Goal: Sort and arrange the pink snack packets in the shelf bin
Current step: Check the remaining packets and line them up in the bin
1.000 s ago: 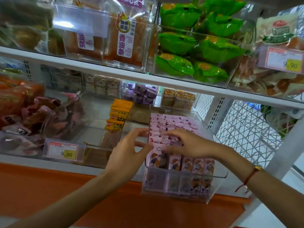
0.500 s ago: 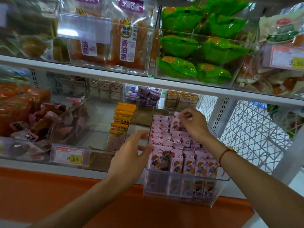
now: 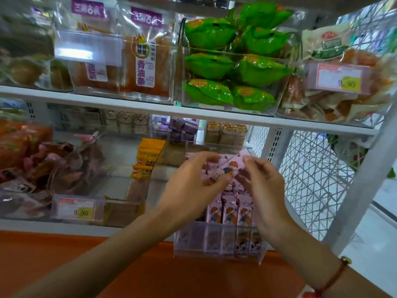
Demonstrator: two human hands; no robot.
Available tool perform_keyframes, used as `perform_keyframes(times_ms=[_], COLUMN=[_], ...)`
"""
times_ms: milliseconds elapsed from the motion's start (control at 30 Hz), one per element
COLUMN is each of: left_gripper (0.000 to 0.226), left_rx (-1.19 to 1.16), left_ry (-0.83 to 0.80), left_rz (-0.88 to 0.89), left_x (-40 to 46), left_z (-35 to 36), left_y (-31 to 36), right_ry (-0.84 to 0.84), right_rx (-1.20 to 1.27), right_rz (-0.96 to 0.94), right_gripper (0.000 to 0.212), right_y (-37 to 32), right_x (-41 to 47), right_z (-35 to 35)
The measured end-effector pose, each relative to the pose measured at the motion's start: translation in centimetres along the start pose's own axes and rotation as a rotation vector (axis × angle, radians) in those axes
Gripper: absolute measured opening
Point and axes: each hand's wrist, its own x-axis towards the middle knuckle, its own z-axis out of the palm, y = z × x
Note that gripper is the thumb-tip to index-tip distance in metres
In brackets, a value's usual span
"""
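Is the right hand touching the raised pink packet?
Touching: the head view shows the right hand's fingertips pinching the raised pink packet's right end.

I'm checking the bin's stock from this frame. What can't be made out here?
- Middle rows in the clear bin: head view, hidden behind the left hand and right hand.
- Print on the held pink packet: blurred, partly covered by fingers.
- Left price tag: upper text too small.

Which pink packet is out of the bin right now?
The pink snack packet pinched between the left hand and right hand, lifted and tilted above the clear shelf bin. The other pink packets stand upright in rows inside it.
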Motion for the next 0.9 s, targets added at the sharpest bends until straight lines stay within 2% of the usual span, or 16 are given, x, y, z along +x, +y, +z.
perform_keyframes(times_ms=[100,233,367,500,567,633,700,767,900], left_gripper=[0.035,0.050,0.057,0.043,0.039,0.039,0.041,0.038,0.045], left_rx=[0.050,0.067,0.068,0.047,0.030,-0.096,-0.247,-0.277,-0.102], left_ry=[0.011,-0.032,-0.014,0.016,0.026,0.016,-0.022,-0.058,-0.001], left_rz=[0.032,0.026,0.019,0.007,0.013,-0.035,-0.104,-0.117,-0.024], left_x=[-1.4,-2.2,-2.1,-1.8,-1.8,-1.7,-1.6,-1.7,-1.9], left_z=[0.5,0.1,-0.1,-0.3,-0.2,0.0,0.3,0.6,0.6], left_y=[-0.8,-1.2,-0.8,-1.0,-0.9,-0.7,-0.7,-0.9,-0.8], right_ry=[-0.055,-0.055,-0.057,-0.110,-0.216,-0.352,-0.447,-0.437,-0.302], right_rx=[0.114,0.135,0.176,0.201,0.154,0.056,-0.016,-0.056,-0.028], right_rz=[0.217,0.336,0.326,0.317,0.259,0.193,0.154,0.119,0.093], right_gripper=[0.013,0.013,0.013,0.011,0.023,0.036,0.031,0.027,0.038], right_y=[0.4,0.6,0.2,0.1,-0.2,-0.5,-0.5,-0.3,-0.1], right_x=[-0.9,-1.1,-0.8,-0.6,-0.3,0.0,0.1,0.2,0.3], right_z=[-0.5,-0.8,-1.1,-1.5,-1.5,-1.6,-1.6,-1.7,-1.8])
